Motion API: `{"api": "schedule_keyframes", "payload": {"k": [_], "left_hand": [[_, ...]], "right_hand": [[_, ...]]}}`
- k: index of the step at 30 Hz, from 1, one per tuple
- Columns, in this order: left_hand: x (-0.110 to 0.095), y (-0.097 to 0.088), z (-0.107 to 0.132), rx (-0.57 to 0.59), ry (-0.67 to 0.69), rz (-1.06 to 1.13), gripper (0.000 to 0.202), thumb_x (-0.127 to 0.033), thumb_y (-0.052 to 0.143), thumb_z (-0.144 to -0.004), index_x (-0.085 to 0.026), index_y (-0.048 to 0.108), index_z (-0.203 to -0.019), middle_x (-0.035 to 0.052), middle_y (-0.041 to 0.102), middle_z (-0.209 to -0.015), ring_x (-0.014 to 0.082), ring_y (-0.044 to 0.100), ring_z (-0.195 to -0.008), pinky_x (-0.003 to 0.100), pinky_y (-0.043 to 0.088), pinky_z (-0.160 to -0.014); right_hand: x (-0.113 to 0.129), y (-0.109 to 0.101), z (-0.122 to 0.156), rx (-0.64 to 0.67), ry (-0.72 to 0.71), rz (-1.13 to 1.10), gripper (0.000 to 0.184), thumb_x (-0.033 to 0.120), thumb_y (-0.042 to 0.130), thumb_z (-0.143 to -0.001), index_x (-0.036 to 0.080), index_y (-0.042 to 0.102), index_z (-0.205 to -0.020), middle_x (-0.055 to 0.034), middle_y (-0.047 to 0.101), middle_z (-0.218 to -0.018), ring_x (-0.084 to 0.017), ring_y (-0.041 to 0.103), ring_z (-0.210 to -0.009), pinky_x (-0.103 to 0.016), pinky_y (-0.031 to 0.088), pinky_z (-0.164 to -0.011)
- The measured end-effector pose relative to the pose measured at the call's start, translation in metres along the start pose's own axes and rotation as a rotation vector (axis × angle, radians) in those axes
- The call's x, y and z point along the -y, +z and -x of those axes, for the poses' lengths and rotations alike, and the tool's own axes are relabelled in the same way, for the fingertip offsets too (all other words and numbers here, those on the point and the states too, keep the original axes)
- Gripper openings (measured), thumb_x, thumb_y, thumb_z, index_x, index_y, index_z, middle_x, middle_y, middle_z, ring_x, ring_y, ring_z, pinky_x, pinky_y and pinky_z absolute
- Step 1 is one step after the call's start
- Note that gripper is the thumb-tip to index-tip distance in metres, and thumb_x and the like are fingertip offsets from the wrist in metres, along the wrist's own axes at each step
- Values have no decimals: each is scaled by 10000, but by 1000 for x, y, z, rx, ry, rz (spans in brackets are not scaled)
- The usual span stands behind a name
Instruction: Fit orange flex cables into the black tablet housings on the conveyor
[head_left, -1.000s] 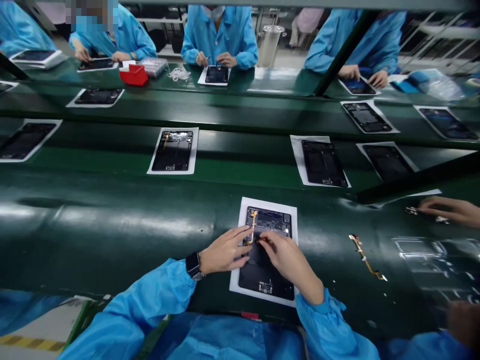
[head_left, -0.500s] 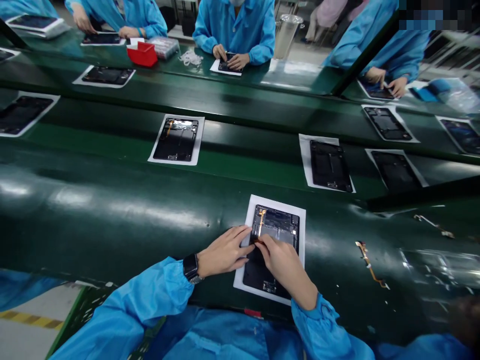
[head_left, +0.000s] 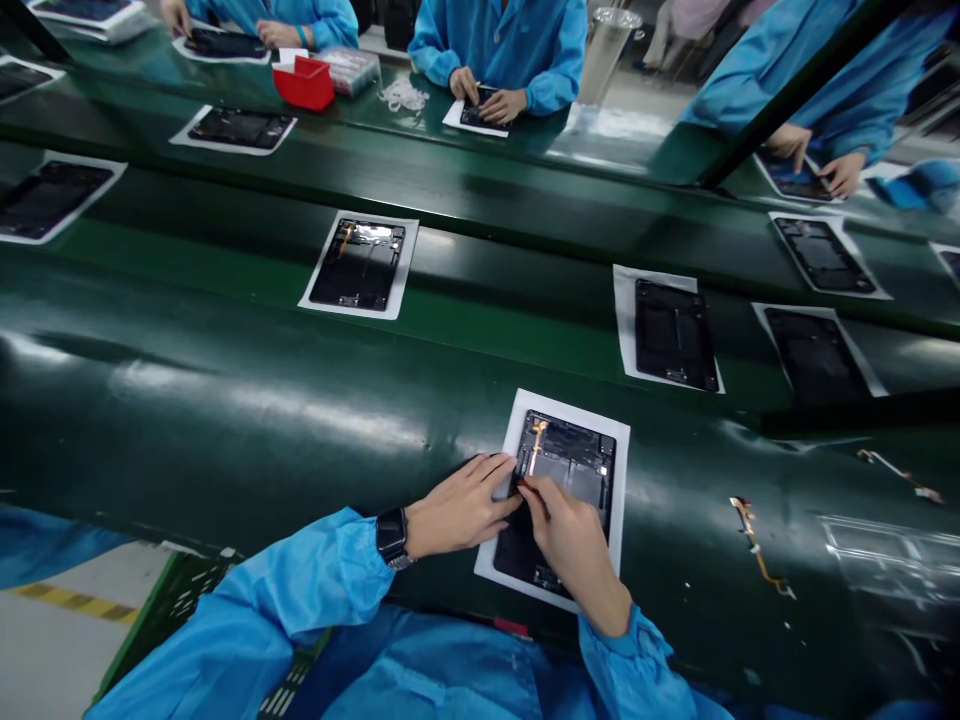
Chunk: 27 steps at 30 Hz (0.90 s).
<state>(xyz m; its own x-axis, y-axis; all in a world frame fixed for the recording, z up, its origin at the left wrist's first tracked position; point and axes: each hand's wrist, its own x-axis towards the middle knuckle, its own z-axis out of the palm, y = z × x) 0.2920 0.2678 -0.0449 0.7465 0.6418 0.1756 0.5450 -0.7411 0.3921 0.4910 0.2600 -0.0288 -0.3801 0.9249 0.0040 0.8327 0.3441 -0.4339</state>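
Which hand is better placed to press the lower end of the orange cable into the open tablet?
Probably the right hand: its fingertips are already at the lower end of the orange flex cable. The left hand lies flat on the tablet edge, steadying it.

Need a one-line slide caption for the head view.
Both hands, left hand and right hand, press an orange flex cable into an open tablet on a green conveyor belt.

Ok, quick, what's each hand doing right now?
Left hand: open, fingers spread flat on the white sheet at the tablet's left edge.
Right hand: fingers pinched at the orange flex cable's lower end; actual grip cannot be told.
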Motion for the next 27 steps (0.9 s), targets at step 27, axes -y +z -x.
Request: {"api": "schedule_keyframes", "payload": {"k": [27], "left_hand": [[1, 0, -1, 16, -10, 21, 349, -273, 603, -898, -136, 580, -1218, 211, 419, -1436, 336, 346, -1389, 492, 326, -1140]], "right_hand": [[9, -7, -6, 22, -39, 97, 238, 233, 408, -1004, 177, 633, -948, -46, 708, -790, -179, 662, -625, -259, 364, -513]]}}
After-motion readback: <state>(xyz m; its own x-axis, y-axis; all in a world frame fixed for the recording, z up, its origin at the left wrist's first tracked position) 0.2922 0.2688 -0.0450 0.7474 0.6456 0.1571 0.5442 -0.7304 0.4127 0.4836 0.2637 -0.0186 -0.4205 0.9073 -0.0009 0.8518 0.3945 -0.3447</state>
